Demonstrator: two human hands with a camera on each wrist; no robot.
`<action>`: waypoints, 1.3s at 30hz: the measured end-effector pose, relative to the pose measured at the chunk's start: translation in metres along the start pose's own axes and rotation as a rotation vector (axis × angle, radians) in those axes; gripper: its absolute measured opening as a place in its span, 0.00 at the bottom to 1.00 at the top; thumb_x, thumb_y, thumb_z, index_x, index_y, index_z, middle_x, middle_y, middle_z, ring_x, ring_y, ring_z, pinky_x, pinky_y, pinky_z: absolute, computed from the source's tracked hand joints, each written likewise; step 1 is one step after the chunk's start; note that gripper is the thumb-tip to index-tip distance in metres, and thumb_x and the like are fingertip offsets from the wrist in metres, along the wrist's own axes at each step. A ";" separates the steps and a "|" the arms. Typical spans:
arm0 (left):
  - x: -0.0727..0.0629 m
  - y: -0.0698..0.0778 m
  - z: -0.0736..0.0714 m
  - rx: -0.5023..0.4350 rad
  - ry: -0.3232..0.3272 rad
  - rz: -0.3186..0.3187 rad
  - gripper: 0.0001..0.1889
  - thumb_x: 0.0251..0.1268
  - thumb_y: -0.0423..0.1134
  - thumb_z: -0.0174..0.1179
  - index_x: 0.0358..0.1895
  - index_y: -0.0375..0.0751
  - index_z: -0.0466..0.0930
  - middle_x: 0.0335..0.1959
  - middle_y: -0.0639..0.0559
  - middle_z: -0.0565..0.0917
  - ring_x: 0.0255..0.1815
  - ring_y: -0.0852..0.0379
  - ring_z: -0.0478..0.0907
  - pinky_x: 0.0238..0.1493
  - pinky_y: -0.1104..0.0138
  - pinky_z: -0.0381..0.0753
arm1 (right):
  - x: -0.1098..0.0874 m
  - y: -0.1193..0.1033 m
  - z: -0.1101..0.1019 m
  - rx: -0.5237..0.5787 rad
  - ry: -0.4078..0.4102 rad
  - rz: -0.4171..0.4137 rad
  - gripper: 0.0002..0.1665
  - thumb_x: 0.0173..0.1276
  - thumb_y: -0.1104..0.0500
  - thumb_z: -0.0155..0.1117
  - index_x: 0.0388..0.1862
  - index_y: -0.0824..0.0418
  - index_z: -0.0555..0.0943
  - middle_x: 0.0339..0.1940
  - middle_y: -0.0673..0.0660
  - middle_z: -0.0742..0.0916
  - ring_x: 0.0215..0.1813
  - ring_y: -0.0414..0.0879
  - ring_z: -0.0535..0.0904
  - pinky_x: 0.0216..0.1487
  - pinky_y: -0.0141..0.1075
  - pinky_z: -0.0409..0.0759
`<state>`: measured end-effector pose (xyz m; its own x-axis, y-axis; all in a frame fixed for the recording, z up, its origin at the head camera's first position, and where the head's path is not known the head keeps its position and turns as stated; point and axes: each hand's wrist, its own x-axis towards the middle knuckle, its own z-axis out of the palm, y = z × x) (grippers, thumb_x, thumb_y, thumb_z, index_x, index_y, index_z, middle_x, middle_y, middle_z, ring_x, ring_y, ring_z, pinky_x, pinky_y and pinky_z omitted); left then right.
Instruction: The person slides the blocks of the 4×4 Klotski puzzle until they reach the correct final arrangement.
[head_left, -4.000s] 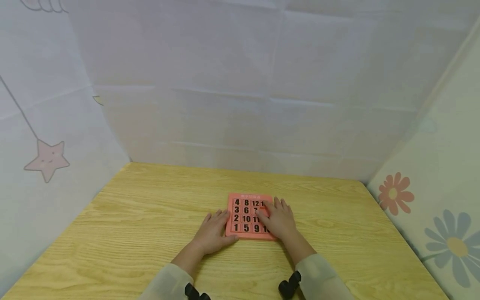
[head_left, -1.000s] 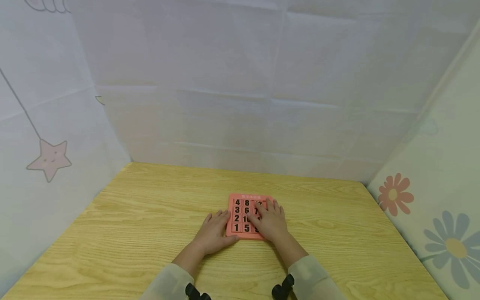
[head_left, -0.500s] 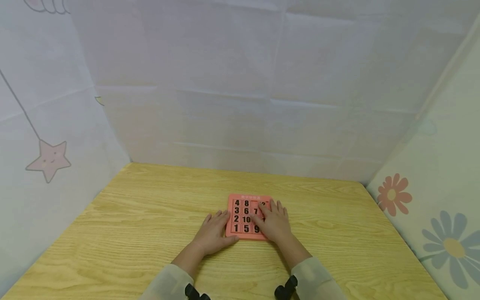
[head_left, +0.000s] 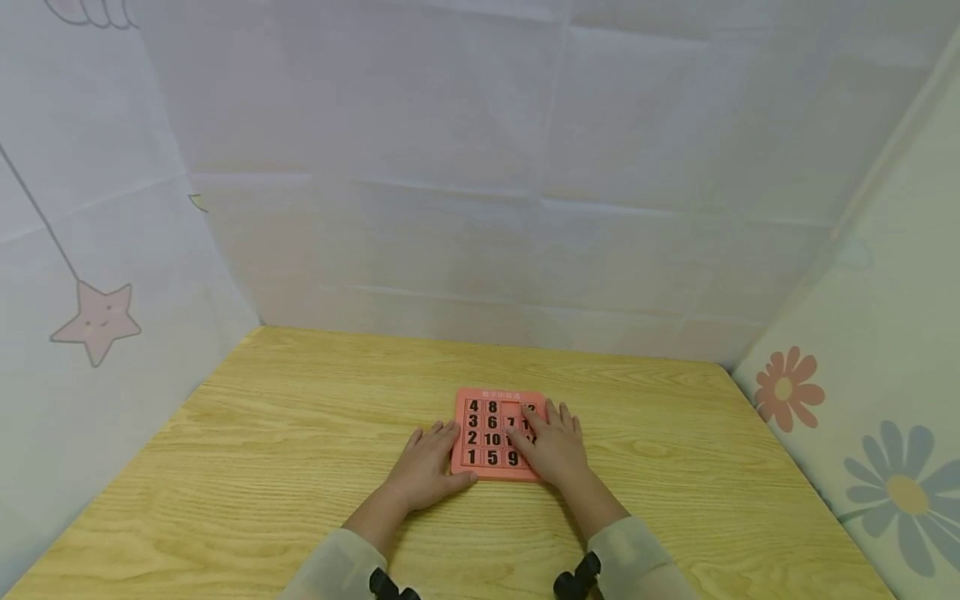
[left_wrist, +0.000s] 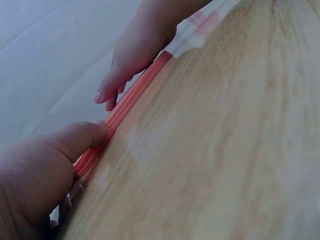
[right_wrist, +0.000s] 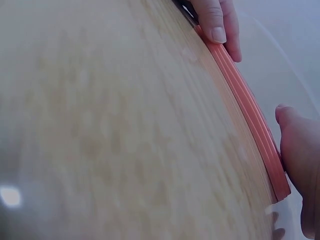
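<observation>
A pink number slide puzzle (head_left: 492,431) lies flat on the wooden table, its tiles printed with black numbers. My left hand (head_left: 425,468) holds its near left corner, thumb against the front edge and fingers along the left side. In the left wrist view that thumb presses the ridged side of the puzzle (left_wrist: 132,97). My right hand (head_left: 557,448) lies over the puzzle's right part, index fingertip on a top-row tile at the right and thumb close over the third column. An empty slot (head_left: 510,409) shows in the top row. Several right-column tiles are hidden beneath this hand.
The wood-grain table (head_left: 315,417) spreads around the puzzle. A pale cloth backdrop (head_left: 450,208) rises behind it, with a printed star (head_left: 96,322) at left and flowers (head_left: 785,389) at right. Black wrist cameras (head_left: 577,575) sit on both sleeves.
Over the last second my right hand has moved right, and a top-row tile has slid from the third column to the fourth, opening a slot. My left hand has stayed put.
</observation>
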<state>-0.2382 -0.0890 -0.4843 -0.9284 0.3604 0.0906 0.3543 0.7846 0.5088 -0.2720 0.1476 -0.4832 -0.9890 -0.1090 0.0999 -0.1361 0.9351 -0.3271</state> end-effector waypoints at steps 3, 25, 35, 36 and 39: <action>-0.001 0.000 0.000 -0.004 0.001 0.001 0.46 0.60 0.61 0.62 0.74 0.34 0.60 0.75 0.40 0.64 0.78 0.40 0.55 0.79 0.43 0.46 | 0.000 0.000 0.001 0.000 0.005 -0.001 0.39 0.72 0.30 0.46 0.73 0.48 0.69 0.78 0.67 0.62 0.79 0.68 0.50 0.77 0.64 0.48; -0.001 0.000 -0.001 -0.026 -0.006 -0.006 0.46 0.60 0.61 0.62 0.74 0.34 0.61 0.75 0.40 0.64 0.78 0.40 0.55 0.79 0.43 0.46 | 0.005 -0.025 0.006 0.007 -0.003 -0.039 0.40 0.71 0.29 0.44 0.72 0.51 0.70 0.78 0.65 0.62 0.80 0.66 0.49 0.78 0.63 0.49; -0.001 -0.002 0.000 -0.016 -0.005 0.003 0.45 0.61 0.61 0.62 0.74 0.34 0.61 0.75 0.40 0.64 0.78 0.40 0.55 0.78 0.42 0.46 | 0.007 -0.044 0.009 -0.002 -0.029 -0.064 0.41 0.71 0.29 0.45 0.73 0.50 0.69 0.79 0.64 0.60 0.80 0.65 0.49 0.78 0.62 0.48; 0.000 -0.002 0.000 -0.012 -0.004 0.005 0.45 0.61 0.61 0.62 0.74 0.34 0.61 0.75 0.40 0.64 0.78 0.39 0.55 0.78 0.42 0.47 | 0.008 -0.045 0.010 -0.013 -0.034 -0.064 0.41 0.71 0.28 0.44 0.74 0.49 0.68 0.80 0.63 0.60 0.80 0.64 0.49 0.79 0.61 0.48; 0.000 -0.002 0.001 -0.008 -0.003 0.011 0.45 0.61 0.61 0.62 0.74 0.34 0.61 0.75 0.40 0.64 0.78 0.39 0.55 0.78 0.41 0.47 | 0.009 -0.048 0.011 -0.028 -0.042 -0.068 0.41 0.71 0.27 0.42 0.75 0.46 0.67 0.80 0.62 0.59 0.81 0.63 0.49 0.79 0.60 0.47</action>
<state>-0.2390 -0.0902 -0.4866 -0.9242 0.3704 0.0930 0.3630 0.7765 0.5151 -0.2747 0.0981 -0.4774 -0.9792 -0.1857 0.0817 -0.2017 0.9340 -0.2947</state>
